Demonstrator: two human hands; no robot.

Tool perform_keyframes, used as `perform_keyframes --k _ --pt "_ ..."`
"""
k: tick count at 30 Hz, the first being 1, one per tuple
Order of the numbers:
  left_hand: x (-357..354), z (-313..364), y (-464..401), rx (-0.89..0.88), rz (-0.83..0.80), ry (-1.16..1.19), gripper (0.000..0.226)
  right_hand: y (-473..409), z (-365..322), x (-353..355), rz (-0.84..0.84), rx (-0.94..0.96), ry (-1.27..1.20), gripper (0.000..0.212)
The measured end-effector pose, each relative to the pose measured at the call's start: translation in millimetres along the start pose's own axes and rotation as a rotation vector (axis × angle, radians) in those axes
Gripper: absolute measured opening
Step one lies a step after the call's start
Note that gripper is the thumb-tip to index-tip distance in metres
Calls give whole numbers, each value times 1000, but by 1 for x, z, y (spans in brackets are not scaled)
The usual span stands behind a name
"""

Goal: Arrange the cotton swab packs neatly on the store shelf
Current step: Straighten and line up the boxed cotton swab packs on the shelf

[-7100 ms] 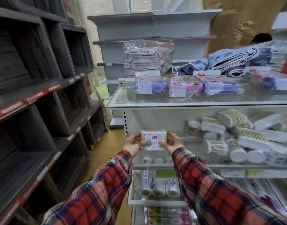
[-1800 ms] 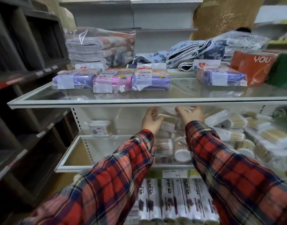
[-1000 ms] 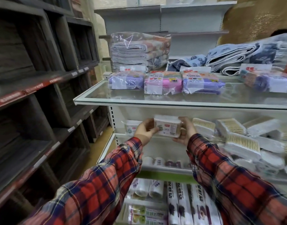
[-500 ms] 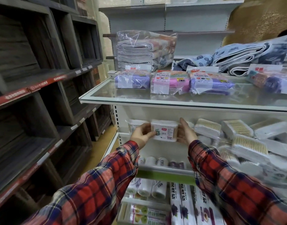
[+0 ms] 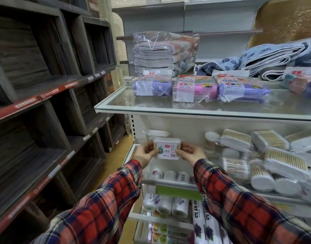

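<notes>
Just in front of an earlier-placed pack (image 5: 155, 133) at the shelf's left end: swab box (image 5: 167, 149) lowered since half a second ago, label forward, pinched between left hand (image 5: 145, 153) and right hand (image 5: 190, 153). Second placement imminent; jumbled packs (image 5: 267, 155) rightward remain unsorted.

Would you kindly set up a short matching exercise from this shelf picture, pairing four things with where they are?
Things:
1. cotton swab pack
2. pink pack
3. white rolls
4. folded blue cloth

Places:
A. on the glass shelf, between two purple packs
B. held between both hands
C. lower shelf, under the arms
D. top right, behind the packs

Pairs: 1-B, 2-A, 3-C, 4-D
</notes>
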State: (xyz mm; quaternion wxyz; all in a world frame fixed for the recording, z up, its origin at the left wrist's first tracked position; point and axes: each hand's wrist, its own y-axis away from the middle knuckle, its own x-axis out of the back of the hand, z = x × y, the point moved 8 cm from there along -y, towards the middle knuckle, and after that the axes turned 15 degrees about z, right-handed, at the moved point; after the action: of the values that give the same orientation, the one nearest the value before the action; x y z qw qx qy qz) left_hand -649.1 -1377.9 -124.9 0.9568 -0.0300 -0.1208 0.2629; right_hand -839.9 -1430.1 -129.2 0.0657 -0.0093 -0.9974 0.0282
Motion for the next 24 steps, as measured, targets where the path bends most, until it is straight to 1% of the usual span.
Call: perform_keyframes --k 3,6,9,13,20,24 --pt "9 -14 -7 31 30 -14 39 0 3 -14 -7 7 20 33" --pt "16 -26 -14 68 68 -4 37 -1 7 -24 11 -10 17 36" --pt "20 -33 -22 87 72 1 36 -3 10 -33 14 -36 -3 37" --pt "23 -37 -30 89 64 11 38 -8 12 -43 15 -40 13 40" --pt "24 -42 -45 52 72 38 39 -17 19 -53 58 -46 5 38" --pt "25 -44 -50 45 73 68 41 -18 21 -56 76 -60 -23 40"
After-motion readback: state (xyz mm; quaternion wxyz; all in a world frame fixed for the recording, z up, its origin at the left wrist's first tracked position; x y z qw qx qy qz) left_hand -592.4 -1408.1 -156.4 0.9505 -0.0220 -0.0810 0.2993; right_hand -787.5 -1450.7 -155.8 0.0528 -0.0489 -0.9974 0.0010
